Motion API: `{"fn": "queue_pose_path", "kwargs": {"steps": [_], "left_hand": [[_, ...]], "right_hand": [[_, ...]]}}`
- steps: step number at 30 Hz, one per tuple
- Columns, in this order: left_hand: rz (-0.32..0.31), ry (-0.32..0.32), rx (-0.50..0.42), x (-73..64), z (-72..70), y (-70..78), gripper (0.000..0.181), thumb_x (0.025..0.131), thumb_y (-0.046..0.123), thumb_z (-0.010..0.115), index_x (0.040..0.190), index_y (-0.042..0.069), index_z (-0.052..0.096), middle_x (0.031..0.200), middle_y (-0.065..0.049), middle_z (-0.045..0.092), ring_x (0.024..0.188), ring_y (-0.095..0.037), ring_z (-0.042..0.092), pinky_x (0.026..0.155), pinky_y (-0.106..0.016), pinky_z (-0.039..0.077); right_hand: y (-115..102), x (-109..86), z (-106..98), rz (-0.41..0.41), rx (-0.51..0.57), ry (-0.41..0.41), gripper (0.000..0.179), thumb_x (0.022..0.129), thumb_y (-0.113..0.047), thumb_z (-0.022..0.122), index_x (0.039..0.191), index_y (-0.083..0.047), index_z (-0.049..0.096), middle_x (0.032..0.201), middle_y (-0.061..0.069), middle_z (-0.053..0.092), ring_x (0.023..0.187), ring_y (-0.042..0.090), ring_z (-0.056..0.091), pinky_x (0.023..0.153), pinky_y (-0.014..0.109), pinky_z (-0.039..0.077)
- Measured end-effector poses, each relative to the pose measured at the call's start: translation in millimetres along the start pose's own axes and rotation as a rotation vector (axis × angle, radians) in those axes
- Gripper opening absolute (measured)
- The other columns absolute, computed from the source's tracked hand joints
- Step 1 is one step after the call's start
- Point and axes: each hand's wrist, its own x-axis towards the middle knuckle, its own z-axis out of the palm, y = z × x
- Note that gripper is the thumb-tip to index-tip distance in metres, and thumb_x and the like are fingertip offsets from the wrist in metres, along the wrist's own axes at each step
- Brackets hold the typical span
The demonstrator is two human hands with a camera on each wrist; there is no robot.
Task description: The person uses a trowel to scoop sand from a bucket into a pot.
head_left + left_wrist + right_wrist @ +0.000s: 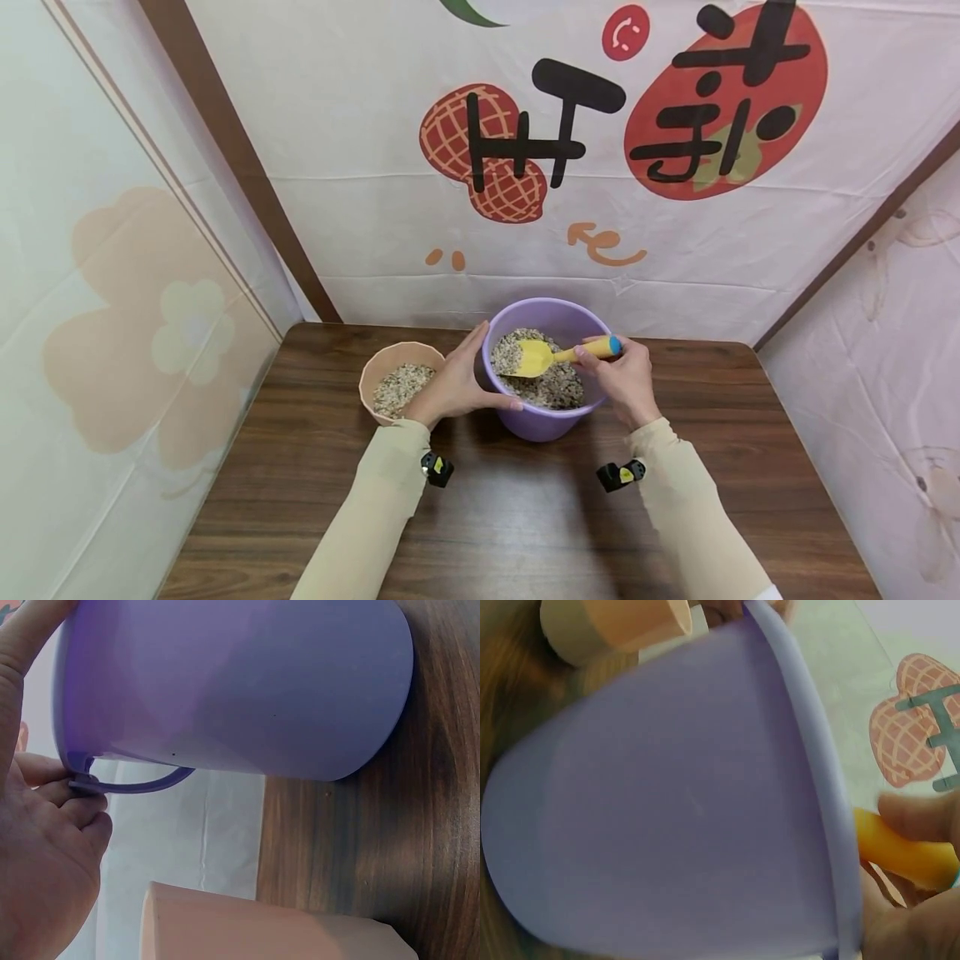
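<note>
A purple bucket stands on the table, partly filled with a speckled grain-like material. My left hand grips its left rim, thumb along the near edge; in the left wrist view the fingers curl by the bucket's side handle. With my right hand I hold a yellow toy shovel by its blue-tipped handle. The shovel's blade lies over the material inside the bucket, some of it on or against the blade. In the right wrist view, the bucket wall hides the blade.
Left of the bucket, behind my left hand, sits a peach bowl holding similar grainy material. The brown wooden table meets a printed cloth backdrop close behind the bucket. More cloth hangs at both sides.
</note>
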Motion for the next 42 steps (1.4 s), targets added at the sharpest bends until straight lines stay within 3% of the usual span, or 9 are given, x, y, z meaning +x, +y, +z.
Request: {"fn": "queue_pose_path", "kwargs": {"steps": [5,8,15,25,31,37,42], "left_hand": [[-0.012,-0.003,-0.003,-0.5,0.0,0.4,0.144,0.054,0.060,0.096,0.165,0.020,0.012,0.169,-0.001,0.013,0.152,-0.020,0.017,0.120,-0.045,0.026],[-0.014,-0.003,-0.006,-0.7,0.1,0.0,0.144,0.054,0.060,0.096,0.165,0.021,0.012,0.169,-0.001,0.013,0.152,-0.020,0.017,0.120,-0.046,0.025],[-0.007,-0.002,0.003,-1.0,-1.0,-0.4,0.143,0.056,0.060,0.096,0.165,0.019,0.012,0.169,-0.002,0.013,0.152,-0.020,0.017,0.120,-0.044,0.025],[0.000,-0.002,0.012,-1.3,-0.8,-2.6,0.143,0.056,0.061,0.095,0.165,0.020,0.012,0.169,-0.002,0.013,0.152,-0.022,0.018,0.119,-0.046,0.027],[-0.005,0.000,0.015,-1.3,-0.5,-2.2,0.143,0.056,0.062,0.094,0.165,0.021,0.012,0.169,-0.002,0.013,0.152,-0.023,0.019,0.119,-0.047,0.028],[-0.008,0.001,0.010,-0.8,-0.2,-2.7,0.143,0.056,0.062,0.095,0.165,0.019,0.012,0.169,-0.003,0.014,0.152,-0.023,0.019,0.119,-0.047,0.027],[-0.004,0.002,0.014,-0.6,-0.5,-2.9,0.144,0.055,0.062,0.095,0.165,0.018,0.012,0.169,-0.003,0.014,0.152,-0.023,0.019,0.119,-0.047,0.027]], "right_hand": [[-1.6,-0.2,-8.4,-0.014,-0.183,-0.063,0.025,0.090,0.002,0.074,0.112,0.011,0.066,0.105,0.026,0.064,0.089,0.032,0.074,0.078,0.034,0.061],[-0.9,-0.1,-10.0,-0.031,-0.210,-0.077,0.023,0.091,0.000,0.074,0.111,0.010,0.067,0.106,0.026,0.064,0.092,0.036,0.073,0.077,0.033,0.061],[2.7,1.8,-7.7,-0.009,0.017,-0.066,0.030,0.092,0.006,0.070,0.116,0.020,0.059,0.110,0.029,0.060,0.085,0.024,0.074,0.087,0.044,0.057],[5.9,-2.3,-16.4,0.042,0.242,-0.077,0.037,0.094,0.007,0.066,0.123,0.024,0.049,0.110,0.023,0.056,0.089,0.025,0.075,0.092,0.043,0.055],[6.8,-8.4,-21.3,0.028,0.333,-0.078,0.040,0.093,0.007,0.068,0.123,0.024,0.049,0.108,0.020,0.060,0.092,0.028,0.074,0.096,0.049,0.051],[5.0,-14.5,-26.9,0.014,0.400,-0.052,0.047,0.091,0.007,0.071,0.126,0.026,0.045,0.117,0.027,0.056,0.096,0.026,0.072,0.093,0.044,0.055],[0.8,-21.1,-32.7,-0.009,0.443,-0.034,0.046,0.091,0.004,0.072,0.125,0.024,0.048,0.115,0.024,0.061,0.099,0.025,0.072,0.091,0.041,0.056]]}}
